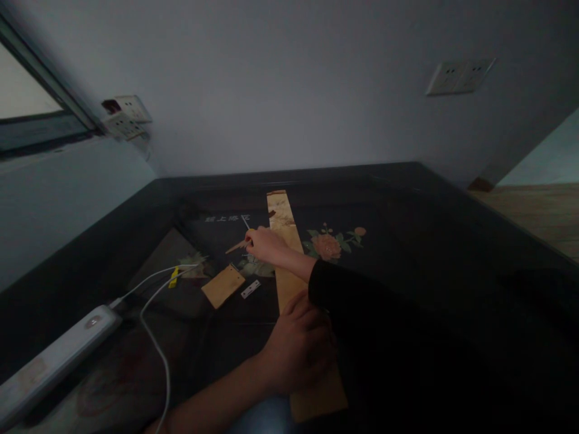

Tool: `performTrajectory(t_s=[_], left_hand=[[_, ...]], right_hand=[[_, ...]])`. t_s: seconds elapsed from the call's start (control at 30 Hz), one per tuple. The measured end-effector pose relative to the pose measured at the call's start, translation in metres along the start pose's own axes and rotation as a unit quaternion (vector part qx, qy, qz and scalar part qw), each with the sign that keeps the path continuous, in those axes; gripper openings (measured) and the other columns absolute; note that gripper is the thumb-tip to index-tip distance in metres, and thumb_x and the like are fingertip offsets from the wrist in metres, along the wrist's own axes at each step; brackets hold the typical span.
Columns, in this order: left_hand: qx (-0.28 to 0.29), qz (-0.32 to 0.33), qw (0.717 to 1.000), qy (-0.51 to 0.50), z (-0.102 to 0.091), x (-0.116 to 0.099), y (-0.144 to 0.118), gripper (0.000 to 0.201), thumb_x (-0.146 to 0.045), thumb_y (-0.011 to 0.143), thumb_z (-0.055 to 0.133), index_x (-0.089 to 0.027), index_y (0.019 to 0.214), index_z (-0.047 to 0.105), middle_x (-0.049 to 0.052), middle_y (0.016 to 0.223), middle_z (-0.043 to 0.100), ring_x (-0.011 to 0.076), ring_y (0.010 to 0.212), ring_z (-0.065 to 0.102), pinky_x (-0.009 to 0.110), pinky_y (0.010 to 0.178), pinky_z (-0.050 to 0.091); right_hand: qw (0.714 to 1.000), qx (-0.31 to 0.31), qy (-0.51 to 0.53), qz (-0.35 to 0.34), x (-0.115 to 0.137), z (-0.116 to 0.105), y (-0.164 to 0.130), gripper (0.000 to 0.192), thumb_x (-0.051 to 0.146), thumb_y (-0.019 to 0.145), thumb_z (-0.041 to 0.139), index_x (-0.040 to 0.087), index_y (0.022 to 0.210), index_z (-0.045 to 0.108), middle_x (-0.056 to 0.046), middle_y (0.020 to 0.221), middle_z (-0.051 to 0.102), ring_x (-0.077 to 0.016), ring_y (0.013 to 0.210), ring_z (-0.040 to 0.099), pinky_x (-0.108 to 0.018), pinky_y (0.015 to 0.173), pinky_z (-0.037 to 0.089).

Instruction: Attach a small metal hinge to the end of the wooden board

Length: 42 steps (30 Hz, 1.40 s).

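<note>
A long, narrow wooden board (289,288) lies on the dark table, running away from me. My left hand (296,346) rests on its near half, fingers curled over it, partly in shadow. My right hand (266,244), in a black sleeve, reaches across the board to its left side. Its fingers are closed around a thin tool with a pale shaft (245,222); the grip is mostly hidden. Beside those fingertips is a pointed brown piece (237,246); whether it is held too, I cannot tell. Nearer lie a small rectangular wooden piece (223,286) and a small pale plate with holes (250,289).
On the left, a white power strip (63,355) lies with white cables (154,334) and a yellow tag (174,277). The dark table (407,223) has a printed flower (326,246). A wall with sockets (460,77) stands behind it.
</note>
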<state>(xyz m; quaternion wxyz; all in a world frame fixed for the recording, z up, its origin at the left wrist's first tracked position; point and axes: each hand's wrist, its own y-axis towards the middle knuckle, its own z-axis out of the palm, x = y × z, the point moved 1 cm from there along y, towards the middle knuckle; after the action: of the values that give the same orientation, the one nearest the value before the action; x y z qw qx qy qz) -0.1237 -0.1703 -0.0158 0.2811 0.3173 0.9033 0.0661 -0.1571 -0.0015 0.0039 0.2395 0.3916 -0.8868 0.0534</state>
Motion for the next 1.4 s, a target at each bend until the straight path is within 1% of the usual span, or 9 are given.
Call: performTrajectory(t_s=[0.27,0.53,0.77,0.93,1.03,1.1,1.23,1.33,1.4], left_hand=[[-0.009,0.001,1.000,0.024,0.001,-0.001,0.001,0.006,-0.024,0.081,0.057,-0.019,0.079,0.060,0.002,0.090,0.062,0.0194,0.094,0.052,0.043,0.103,0.034],[0.002,-0.011,1.000,0.022,0.001,-0.003,0.002,0.008,-0.023,0.081,0.058,-0.019,0.075,0.060,0.002,0.085,0.061,0.0189,0.090,0.053,0.042,0.097,0.038],[-0.004,-0.007,1.000,0.014,0.000,0.003,0.003,0.014,-0.019,0.085,0.054,-0.018,0.076,0.064,0.003,0.082,0.063,0.0178,0.088,0.055,0.038,0.091,0.042],[-0.006,-0.010,0.999,0.039,-0.003,0.007,0.002,0.015,-0.020,0.085,0.055,-0.018,0.072,0.063,0.002,0.078,0.063,0.0173,0.086,0.055,0.038,0.093,0.041],[-0.020,-0.008,0.999,0.039,-0.006,0.010,0.002,0.014,-0.019,0.085,0.056,-0.018,0.073,0.063,0.002,0.078,0.063,0.0173,0.087,0.055,0.038,0.096,0.040],[-0.028,0.003,0.999,0.033,-0.008,0.011,0.003,0.012,-0.018,0.084,0.057,-0.018,0.074,0.063,0.001,0.078,0.063,0.0171,0.088,0.056,0.037,0.099,0.040],[-0.003,0.007,1.000,0.019,-0.011,0.016,0.005,0.015,-0.018,0.085,0.057,-0.018,0.070,0.062,0.001,0.078,0.062,0.0160,0.085,0.055,0.038,0.102,0.038],[0.020,0.001,1.000,0.009,-0.013,0.019,0.005,0.014,-0.018,0.085,0.056,-0.018,0.072,0.062,0.002,0.081,0.061,0.0169,0.087,0.055,0.039,0.098,0.040],[0.020,-0.005,1.000,0.001,-0.016,0.019,0.006,0.014,-0.018,0.085,0.056,-0.018,0.072,0.062,0.004,0.085,0.061,0.0178,0.090,0.054,0.037,0.092,0.043]], right_hand=[[0.997,0.003,-0.073,-0.018,-0.002,0.009,0.004,0.028,0.027,0.086,0.049,0.021,0.109,0.064,-0.012,0.106,0.063,-0.0242,0.095,0.062,-0.034,0.078,0.046],[0.992,-0.009,-0.119,-0.044,-0.007,0.017,0.009,0.028,0.028,0.087,0.050,0.025,0.113,0.061,-0.010,0.109,0.061,-0.0257,0.101,0.059,-0.044,0.092,0.038],[0.990,-0.015,-0.132,-0.049,-0.008,0.012,0.013,0.033,0.025,0.091,0.048,0.025,0.122,0.055,-0.010,0.113,0.058,-0.0236,0.099,0.060,-0.043,0.095,0.035],[0.990,-0.021,-0.126,-0.059,-0.003,0.008,0.012,0.028,0.022,0.095,0.041,0.021,0.118,0.057,-0.012,0.114,0.060,-0.0236,0.104,0.057,-0.045,0.098,0.032],[0.992,-0.028,-0.108,-0.061,-0.002,0.005,0.012,0.028,0.031,0.094,0.047,0.019,0.117,0.059,-0.013,0.115,0.059,-0.0275,0.110,0.052,-0.047,0.096,0.033],[0.993,-0.035,-0.089,-0.063,-0.005,-0.001,0.009,0.036,0.040,0.092,0.050,0.018,0.119,0.058,-0.015,0.117,0.058,-0.0300,0.113,0.049,-0.048,0.095,0.035],[0.995,-0.039,-0.037,-0.086,-0.020,-0.026,-0.021,0.045,0.047,0.093,0.048,0.018,0.127,0.054,-0.013,0.119,0.059,-0.0251,0.115,0.050,-0.040,0.096,0.037],[0.993,-0.032,0.018,-0.113,-0.038,-0.050,-0.076,0.031,0.035,0.093,0.051,0.019,0.118,0.060,-0.008,0.117,0.062,-0.0177,0.113,0.053,-0.032,0.096,0.038],[0.979,-0.024,0.169,-0.112,-0.051,-0.064,-0.125,0.022,0.025,0.091,0.053,0.016,0.108,0.064,-0.007,0.106,0.065,-0.0157,0.098,0.059,-0.030,0.088,0.043]])
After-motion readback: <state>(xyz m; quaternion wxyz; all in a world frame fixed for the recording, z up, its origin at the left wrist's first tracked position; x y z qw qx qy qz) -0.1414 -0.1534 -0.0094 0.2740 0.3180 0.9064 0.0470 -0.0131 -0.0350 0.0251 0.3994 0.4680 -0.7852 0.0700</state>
